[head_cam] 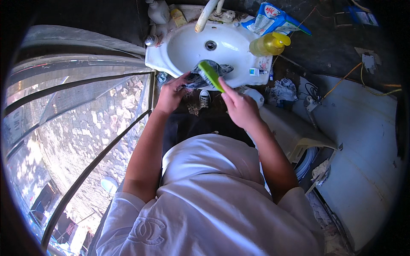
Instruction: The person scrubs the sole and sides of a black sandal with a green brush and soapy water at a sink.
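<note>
Over the near rim of a white ceramic washbasin (179, 48), my left hand (173, 92) grips a dark, wet-looking item (225, 69), perhaps a shoe or cloth, with whitish streaks on it. My right hand (238, 104) is closed around the handle of a green scrubbing brush (209, 75), whose pale bristles lie against the dark item. The brush and my fingers hide part of that item, so its exact kind cannot be told. Beyond it, the basin's drain (210, 45) is uncovered, and a whitish faucet spout (205, 17) reaches over the bowl from the far side.
A yellow pump bottle (269, 44), a small tube (257, 72) and a blue-white packet (272, 19) stand or lie on the basin's right. A white bottle (159, 12) and a yellow box (178, 17) are at far left. Glass panes flank the left; a plastic stool (288, 128) stands right.
</note>
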